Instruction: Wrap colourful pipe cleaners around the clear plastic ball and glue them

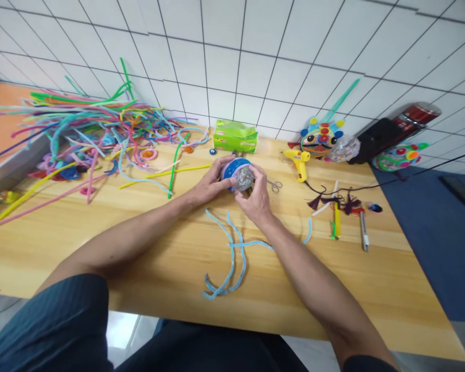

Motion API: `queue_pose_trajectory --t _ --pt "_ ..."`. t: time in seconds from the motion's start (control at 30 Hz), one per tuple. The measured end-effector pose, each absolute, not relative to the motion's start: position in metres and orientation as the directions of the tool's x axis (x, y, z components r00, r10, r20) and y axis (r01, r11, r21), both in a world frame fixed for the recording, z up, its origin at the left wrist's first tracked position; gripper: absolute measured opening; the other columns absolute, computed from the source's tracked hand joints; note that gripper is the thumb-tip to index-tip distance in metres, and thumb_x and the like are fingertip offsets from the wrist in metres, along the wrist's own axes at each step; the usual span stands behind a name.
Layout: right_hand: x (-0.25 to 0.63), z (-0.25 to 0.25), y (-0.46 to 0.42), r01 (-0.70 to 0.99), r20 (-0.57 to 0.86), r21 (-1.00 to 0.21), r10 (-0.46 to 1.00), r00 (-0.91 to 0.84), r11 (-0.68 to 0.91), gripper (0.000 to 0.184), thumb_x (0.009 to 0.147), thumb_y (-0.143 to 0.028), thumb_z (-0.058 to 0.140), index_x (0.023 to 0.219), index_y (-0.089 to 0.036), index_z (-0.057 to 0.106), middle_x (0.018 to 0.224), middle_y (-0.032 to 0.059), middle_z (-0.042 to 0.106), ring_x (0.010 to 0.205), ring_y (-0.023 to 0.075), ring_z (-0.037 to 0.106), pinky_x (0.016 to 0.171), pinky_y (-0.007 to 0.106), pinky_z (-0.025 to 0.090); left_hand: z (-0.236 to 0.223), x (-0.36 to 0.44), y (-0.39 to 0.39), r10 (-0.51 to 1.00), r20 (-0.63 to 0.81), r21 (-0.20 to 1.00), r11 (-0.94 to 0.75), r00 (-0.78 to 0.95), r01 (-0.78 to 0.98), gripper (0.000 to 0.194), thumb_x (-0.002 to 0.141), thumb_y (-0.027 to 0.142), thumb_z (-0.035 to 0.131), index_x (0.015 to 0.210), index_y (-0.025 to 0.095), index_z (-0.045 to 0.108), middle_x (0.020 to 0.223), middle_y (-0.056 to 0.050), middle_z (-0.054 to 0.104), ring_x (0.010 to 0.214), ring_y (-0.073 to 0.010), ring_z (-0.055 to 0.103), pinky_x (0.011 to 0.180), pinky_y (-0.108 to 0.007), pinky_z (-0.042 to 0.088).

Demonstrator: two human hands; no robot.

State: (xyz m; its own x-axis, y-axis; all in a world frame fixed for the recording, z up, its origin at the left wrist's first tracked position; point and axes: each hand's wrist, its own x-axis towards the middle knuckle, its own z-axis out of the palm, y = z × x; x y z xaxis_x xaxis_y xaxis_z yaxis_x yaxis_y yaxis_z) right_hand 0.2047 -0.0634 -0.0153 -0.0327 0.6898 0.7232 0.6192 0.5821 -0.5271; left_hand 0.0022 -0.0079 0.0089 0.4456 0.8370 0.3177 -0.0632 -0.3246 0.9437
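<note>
Between both hands is a small clear plastic bottle, wrapped at one end in blue and lilac pipe cleaners. My left hand closes round its wrapped left side, thumb lying across the front. On the right, the fingers and thumb of my right hand grip its clear, crinkled part. Several light blue pipe cleaners lie loose on the wooden table, nearer to me than the hands. A pair of scissors lies just right of my right hand, its blades partly hidden behind it.
Many coloured pipe cleaners are heaped at the left. By the tiled wall stand a green tissue pack and a decorated bottle figure. A yellow glue gun, its cord trailing right, and a utility knife lie on the right.
</note>
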Motion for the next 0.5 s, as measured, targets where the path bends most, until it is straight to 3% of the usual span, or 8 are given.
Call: queue_pose_trajectory --t 0.2,0.5 --pt "0.2036 -0.0131 -0.0684 0.654 0.717 -0.509 0.696 -0.039 0.56 0.086 0.087 -0.018 0.075 0.165 -0.023 0.039 0.161 0.0233 0.057 0.157 0.0414 0.058 0.132 0.07 0.053 0.015 0.0078 -0.0119 0.865 0.243 0.967 -0.181 0.438 -0.179 0.07 0.09 0.043 0.09 0.152 0.029 0.059 0.162 -0.007 0.064 0.154 -0.0319 0.059 0.134 -0.046 0.049" --pt "0.2065 -0.012 -0.073 0.679 0.72 -0.466 0.689 -0.082 0.568 0.089 0.089 -0.017 0.077 0.168 -0.026 0.037 0.166 0.0223 0.054 0.16 0.0405 0.057 0.131 0.068 0.056 0.0162 0.0121 -0.0079 0.87 0.243 0.965 -0.172 0.43 -0.197 0.069 0.079 0.031 0.083 0.143 0.025 0.057 0.147 -0.007 0.069 0.142 -0.0303 0.064 0.126 -0.044 0.051"
